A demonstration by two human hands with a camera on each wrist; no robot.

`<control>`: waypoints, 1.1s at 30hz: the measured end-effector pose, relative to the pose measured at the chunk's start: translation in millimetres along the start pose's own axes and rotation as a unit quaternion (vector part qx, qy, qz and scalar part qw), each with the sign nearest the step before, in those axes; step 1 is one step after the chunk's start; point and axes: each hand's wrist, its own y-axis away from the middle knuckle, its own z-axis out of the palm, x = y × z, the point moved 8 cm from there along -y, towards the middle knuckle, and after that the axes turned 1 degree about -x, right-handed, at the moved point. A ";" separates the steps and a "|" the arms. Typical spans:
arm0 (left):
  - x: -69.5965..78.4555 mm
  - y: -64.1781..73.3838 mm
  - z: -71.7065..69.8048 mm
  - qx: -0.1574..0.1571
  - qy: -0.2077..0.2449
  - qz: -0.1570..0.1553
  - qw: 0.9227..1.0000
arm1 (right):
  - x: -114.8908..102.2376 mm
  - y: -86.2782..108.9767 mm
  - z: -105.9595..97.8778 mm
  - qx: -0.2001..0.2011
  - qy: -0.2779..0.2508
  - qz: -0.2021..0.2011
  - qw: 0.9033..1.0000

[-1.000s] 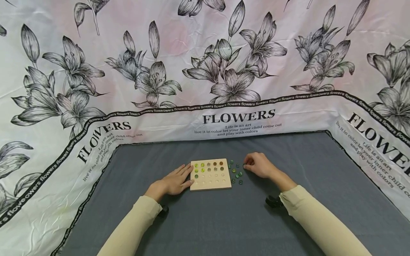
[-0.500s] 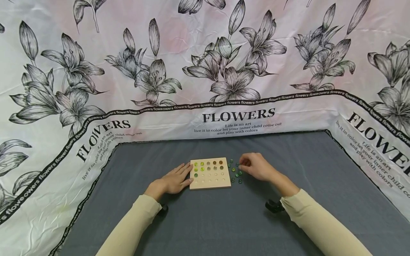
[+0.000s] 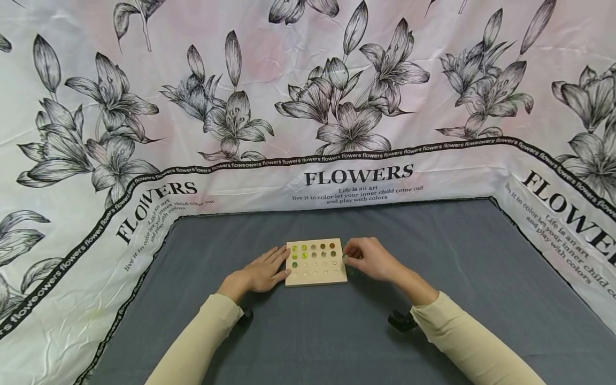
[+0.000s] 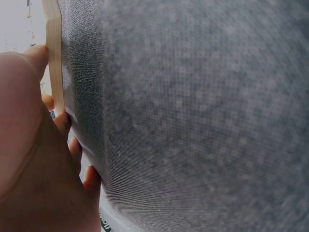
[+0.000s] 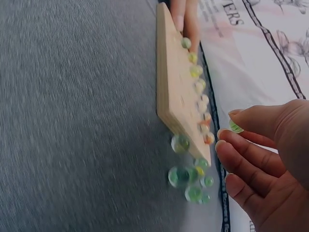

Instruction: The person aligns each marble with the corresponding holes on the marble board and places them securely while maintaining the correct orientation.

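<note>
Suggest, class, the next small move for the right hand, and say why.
Probably carry the pinched green marble over the wooden board, towards a free hollow: the right hand holds it near the board's right edge, and the third row from the back shows just one marble, at its left end.

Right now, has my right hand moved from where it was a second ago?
Yes, leftward in the head view: your right hand is now much closer to the wooden board.

Passage before wooden board [image 3: 315, 279], loose marbles [image 5: 181, 177] beside right edge
</note>
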 end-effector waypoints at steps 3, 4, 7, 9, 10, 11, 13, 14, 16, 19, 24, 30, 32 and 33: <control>-2.3 -1.3 1.6 -0.002 -0.005 -0.005 1.000 | -5.2 -1.9 6.0 -0.002 -0.010 -0.014 1.000; -3.8 -2.3 2.7 0.000 -0.006 -0.006 1.000 | -7.0 -2.7 7.9 -0.002 -0.014 -0.017 1.000; -8.4 -5.3 5.5 0.005 -0.010 -0.007 1.000 | -11.8 -5.8 14.0 -0.002 -0.019 -0.032 0.999; -10.8 -7.0 7.5 0.009 -0.011 -0.005 1.000 | -14.3 -7.3 18.5 -0.004 -0.021 -0.037 0.999; -11.2 -7.4 7.8 0.013 -0.009 -0.002 1.000 | -15.4 -8.1 20.8 -0.005 -0.023 -0.038 0.999; -11.7 -7.9 8.3 0.013 -0.009 0.000 1.000 | -16.4 -9.0 23.0 -0.006 -0.024 -0.039 0.999; -11.1 -7.8 8.2 0.012 -0.008 0.004 1.000 | -18.9 -10.3 27.0 -0.008 -0.026 -0.041 0.999; -10.7 -7.8 8.1 0.012 -0.007 0.007 1.000 | -20.3 -11.3 28.9 -0.008 -0.028 -0.042 0.999; -8.9 -7.1 6.0 0.011 0.003 0.008 1.000 | -23.6 -13.7 32.7 -0.011 -0.031 -0.046 0.998; -7.6 -6.4 4.7 0.007 0.003 0.006 1.000 | -29.3 -18.1 38.3 -0.017 -0.036 -0.056 0.998; -12.0 -9.7 7.5 0.010 -0.011 -0.004 1.000 | -39.5 -25.6 48.4 -0.033 -0.040 -0.066 0.997; -10.0 -8.1 4.2 0.014 -0.007 -0.011 1.000 | -49.1 -35.8 61.9 -0.054 -0.046 -0.080 0.994; -5.4 -4.9 0.4 0.015 -0.011 -0.009 1.000 | -51.2 -39.5 66.5 -0.060 -0.049 -0.083 0.994; -3.2 -3.3 -1.5 0.015 -0.012 -0.009 1.000 | -51.9 -41.0 68.7 -0.062 -0.050 -0.084 0.993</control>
